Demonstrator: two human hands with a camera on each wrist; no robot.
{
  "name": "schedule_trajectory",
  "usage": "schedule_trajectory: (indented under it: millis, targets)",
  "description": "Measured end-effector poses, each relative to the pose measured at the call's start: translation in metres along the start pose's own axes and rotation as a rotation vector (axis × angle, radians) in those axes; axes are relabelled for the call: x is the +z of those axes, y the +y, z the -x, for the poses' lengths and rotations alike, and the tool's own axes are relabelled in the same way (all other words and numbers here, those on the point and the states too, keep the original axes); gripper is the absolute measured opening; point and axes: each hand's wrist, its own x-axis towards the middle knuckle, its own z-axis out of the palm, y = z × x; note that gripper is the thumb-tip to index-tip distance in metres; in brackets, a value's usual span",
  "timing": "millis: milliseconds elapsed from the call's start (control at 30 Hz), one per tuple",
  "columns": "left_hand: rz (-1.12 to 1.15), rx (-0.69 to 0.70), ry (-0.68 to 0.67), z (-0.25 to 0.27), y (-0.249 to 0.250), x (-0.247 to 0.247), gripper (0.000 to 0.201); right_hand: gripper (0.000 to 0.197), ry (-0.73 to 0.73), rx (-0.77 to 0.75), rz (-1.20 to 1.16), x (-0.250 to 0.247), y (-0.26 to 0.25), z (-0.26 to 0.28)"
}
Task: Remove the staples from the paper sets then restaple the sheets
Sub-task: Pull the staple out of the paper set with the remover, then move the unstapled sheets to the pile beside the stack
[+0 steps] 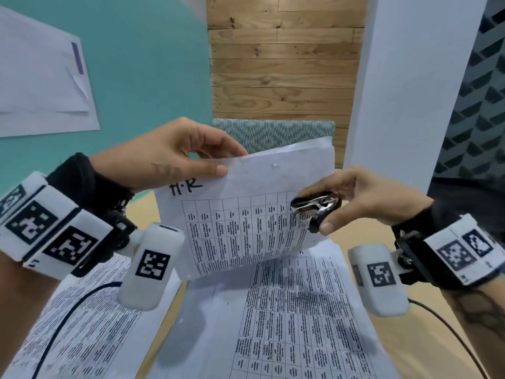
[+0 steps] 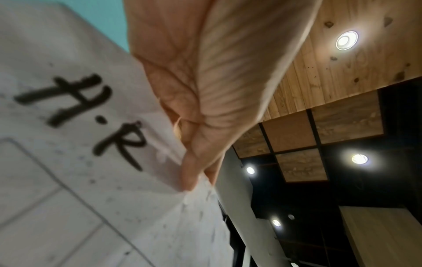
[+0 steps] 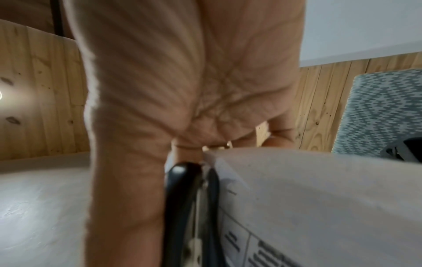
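Spreading across the wooden worktop, the biggest things in the head view are loose printed sheets: one sheet with a table grid lies in the middle and right, and another printed sheet lies to the left with a dark cable running over it. Beyond the worktop stand a chair back with a zigzag weave and a wood-plank wall.

Above those sheets, held clear of the worktop and tilted, is the paper set, marked "H.R" by hand near its upper left corner and printed with a grid of small text. The left hand has its grip on the set's top edge, thumb on the front face and fingers curled behind, pinching the paper; the left wrist view shows the same hand against the lettered corner.

The right hand is at the set's right edge. Its grip is closed round a black and metal staple remover, thumb underneath and fingers over the top, and the tool's metal end sits on the paper at that edge. The right wrist view shows the remover's black body just beside the paper's edge. Whether a staple is caught in it I cannot tell.
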Motion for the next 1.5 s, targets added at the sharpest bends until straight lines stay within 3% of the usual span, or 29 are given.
schedule_trajectory:
  millis: [67,133,200,267,333,367,500,567,700,767,867,933,1000,1033,1067,1167,1267,1400,1500]
  targets:
    - [0.102,-0.018,0.128,0.009,-0.015,-0.006,0.038,0.055,0.022,-0.037,-0.022,-0.001,-0.001,0.000]
    - [0.223,-0.069,0.248,0.021,-0.039,-0.008,0.076,0.063,0.033,-0.070,-0.040,-0.006,-0.002,0.002]
    - [0.327,-0.149,0.215,0.031,-0.062,0.002,0.093,0.064,0.069,-0.100,-0.080,-0.010,-0.004,0.004]
    - [0.395,-0.212,0.138,0.035,-0.077,0.025,0.075,0.064,0.095,-0.125,-0.088,-0.011,-0.005,0.005]
    - [0.418,-0.216,0.170,0.032,-0.081,0.044,0.041,0.064,0.112,-0.146,-0.078,-0.011,-0.006,0.005]
    - [0.395,-0.205,0.213,0.030,-0.080,0.047,0.036,0.064,0.121,-0.154,-0.081,-0.011,-0.006,0.005]
    - [0.389,-0.136,0.406,0.022,-0.074,0.026,0.061,0.060,0.194,-0.192,-0.088,-0.015,-0.003,0.003]
    - [0.390,-0.137,0.508,0.021,-0.067,-0.001,0.051,0.060,0.237,-0.180,-0.065,-0.017,-0.002,0.003]
    - [0.328,-0.211,0.597,0.029,-0.027,-0.058,0.006,0.061,0.170,-0.090,0.034,-0.012,-0.001,0.000]
    - [0.207,-0.394,0.611,0.030,-0.020,-0.084,0.030,0.067,0.135,-0.012,0.075,-0.007,0.003,-0.003]
    - [0.031,-0.801,0.492,0.049,-0.034,-0.121,0.034,0.074,0.071,0.104,0.272,0.006,0.010,-0.009]
    - [0.079,-0.994,0.379,0.069,-0.053,-0.127,0.038,0.055,0.008,0.189,0.406,0.016,0.011,-0.011]
    - [0.109,-1.098,0.229,0.095,-0.097,-0.130,0.077,0.030,-0.050,0.261,0.502,0.022,0.012,-0.013]
    - [0.097,-1.149,0.151,0.107,-0.118,-0.127,0.095,0.027,-0.077,0.286,0.540,0.025,0.013,-0.013]
    - [0.097,-1.175,0.116,0.115,-0.135,-0.117,0.099,0.028,-0.094,0.307,0.567,0.027,0.014,-0.013]
    - [-0.013,-1.188,0.101,0.138,-0.183,-0.090,0.087,0.033,-0.103,0.346,0.592,0.032,0.014,-0.012]
    - [-0.248,-1.202,0.042,0.150,-0.214,-0.069,0.080,0.033,-0.113,0.360,0.584,0.032,0.014,-0.011]
    - [-0.575,-1.270,-0.021,0.131,-0.201,-0.059,0.091,0.030,-0.150,0.434,0.580,0.031,0.017,-0.012]
    - [-0.720,-1.106,-0.036,0.094,-0.171,-0.052,0.080,0.027,-0.210,0.496,0.625,0.033,0.021,-0.013]
